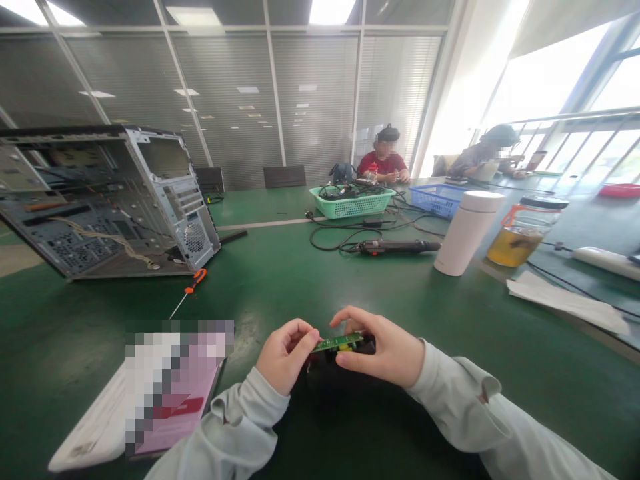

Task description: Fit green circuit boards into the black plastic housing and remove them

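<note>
A narrow green circuit board (336, 343) with small parts and a yellow component is between my hands, above the near part of the green table. My left hand (289, 352) pinches its left end between thumb and fingers. Curved around the right end is my right hand (385, 347), its thumb low in front and its fingers behind. A black part (369, 345) shows under the board by my right palm; its shape is mostly hidden. Beyond my left hand, an orange-and-black screwdriver (190, 290) lies on the table.
An opened computer case (107, 207) stands at left. Blurred-out flat items (185, 393) lie near my left sleeve. Ahead are a green basket (353, 203) of cables, a corded electric screwdriver (395, 247), a blue basket (435, 200), a pale tumbler (467, 233) and a jar (523, 233). Two people sit beyond.
</note>
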A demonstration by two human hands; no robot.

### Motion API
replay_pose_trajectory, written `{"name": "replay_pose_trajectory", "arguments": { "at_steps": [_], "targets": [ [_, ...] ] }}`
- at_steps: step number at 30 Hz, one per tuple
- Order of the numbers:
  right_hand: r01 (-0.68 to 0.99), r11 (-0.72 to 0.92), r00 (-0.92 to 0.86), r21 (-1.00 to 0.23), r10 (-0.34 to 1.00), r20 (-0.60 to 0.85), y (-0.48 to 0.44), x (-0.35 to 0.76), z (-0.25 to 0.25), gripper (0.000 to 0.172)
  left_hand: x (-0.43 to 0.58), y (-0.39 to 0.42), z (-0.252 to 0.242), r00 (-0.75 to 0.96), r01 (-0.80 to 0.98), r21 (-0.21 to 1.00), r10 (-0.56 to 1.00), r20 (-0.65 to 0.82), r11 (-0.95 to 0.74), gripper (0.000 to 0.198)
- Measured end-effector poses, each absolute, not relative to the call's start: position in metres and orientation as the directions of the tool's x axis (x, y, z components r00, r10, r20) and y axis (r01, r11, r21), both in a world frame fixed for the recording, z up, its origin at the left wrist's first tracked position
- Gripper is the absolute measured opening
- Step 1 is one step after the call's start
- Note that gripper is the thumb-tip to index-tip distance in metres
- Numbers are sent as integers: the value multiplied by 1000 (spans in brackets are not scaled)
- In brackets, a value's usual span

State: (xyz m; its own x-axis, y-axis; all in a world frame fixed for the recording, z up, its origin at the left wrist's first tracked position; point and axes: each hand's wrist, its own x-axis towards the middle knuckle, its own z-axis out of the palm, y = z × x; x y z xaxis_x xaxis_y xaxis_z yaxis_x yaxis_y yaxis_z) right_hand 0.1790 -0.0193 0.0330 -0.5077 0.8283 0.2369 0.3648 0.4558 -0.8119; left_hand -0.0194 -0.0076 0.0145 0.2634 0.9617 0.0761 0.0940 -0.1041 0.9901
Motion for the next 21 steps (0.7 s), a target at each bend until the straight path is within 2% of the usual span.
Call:
{"name": "replay_pose_trajectory", "arguments": {
  "at_steps": [2, 4, 9, 12, 17, 21],
  "targets": [
    [322, 415, -523, -851, 827, 206, -19, 179, 30, 37, -19, -7, 13, 264, 111, 990, 963, 61, -93, 26],
    [299, 387, -509, -872, 838, 197, -18, 178, 27, 35, -20, -7, 13, 322, 200, 974, 946, 40, -110, 31],
    [230, 273, -579, -934, 810, 94, -16, 177, 22, 35, -20, -13, 19, 496, 439, 830, 863, 95, -344, 44],
    [233, 180, -666, -956, 746, -22, -16, 180, 24, 37, -19, -16, 21, 559, 514, 764, 828, 46, -389, 45],
    [165, -98, -744, -981, 640, -189, -19, 186, 28, 66, -18, -17, 22, 551, 569, 732, 834, 0, -376, 45],
    [102, -122, -762, -987, 629, -156, -19, 193, 30, 92, -19, -11, 20, 465, 456, 837, 883, 67, -303, 41]
  ]
}}
